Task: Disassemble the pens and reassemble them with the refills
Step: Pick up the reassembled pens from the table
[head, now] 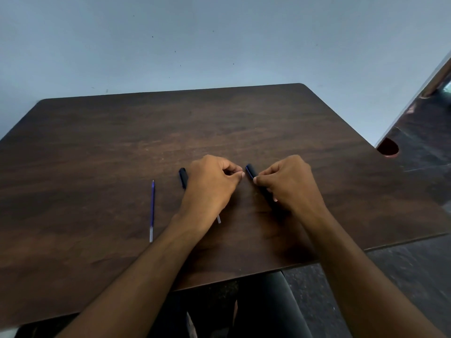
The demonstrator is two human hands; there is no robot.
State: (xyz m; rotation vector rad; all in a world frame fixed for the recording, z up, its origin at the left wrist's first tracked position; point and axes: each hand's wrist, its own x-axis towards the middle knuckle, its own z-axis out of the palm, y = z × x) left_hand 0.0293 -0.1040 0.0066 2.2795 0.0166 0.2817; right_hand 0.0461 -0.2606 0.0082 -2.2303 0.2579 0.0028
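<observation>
A dark wooden table (122, 147) is standing against a pale blue wall (219, 40), with dark floor (415, 276) showing at 3 and 5 o'clock. Near the table's middle, the right hand (290, 184) is curling its fingers around a dark pen barrel (251, 171), which is lying on the table and pointing toward 11 o'clock; only the barrel's far end is sticking out past the fingertips, and the rest is hiding under the hand. Just beside it at 9 o'clock, the left hand (210, 186) is pressing thumb and forefinger together, tips nearly meeting the barrel's end; whether anything is sitting in that pinch I cannot tell. A pale refill tip (219, 219) is poking out from under the left wrist at 6 o'clock, though whether the hand is holding it is not showing. A second dark barrel (183, 178) is lying at 9 o'clock of the left hand, partly hidden behind it. Farther out at 9 o'clock, well apart from both hands, a blue refill (152, 211) is lying alone, its point aiming at 12 o'clock. A reddish round object (388, 147) is peeking past the table's edge at 2 o'clock.
</observation>
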